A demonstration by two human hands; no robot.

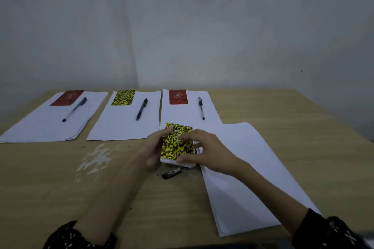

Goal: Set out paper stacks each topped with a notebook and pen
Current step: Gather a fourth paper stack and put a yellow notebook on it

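Three paper stacks lie along the table's far edge. The left stack (50,123) carries a red notebook (67,98) and a pen (74,109). The middle stack (123,125) has a yellow-black notebook (123,97) and a black pen (141,109). The third stack (186,115) holds a red notebook (178,97) and a pen (201,108). A fourth paper stack (242,168) lies angled at the near right. My left hand (150,147) and my right hand (204,147) both grip a yellow-black notebook (176,143) tilted up above the table. A black pen (171,174) lies under it.
The wooden table (60,188) has a patch of white smears (95,159) left of centre. A grey wall rises right behind the far edge. Dark patterned sleeves (81,236) cover both my forearms near the bottom of the view.
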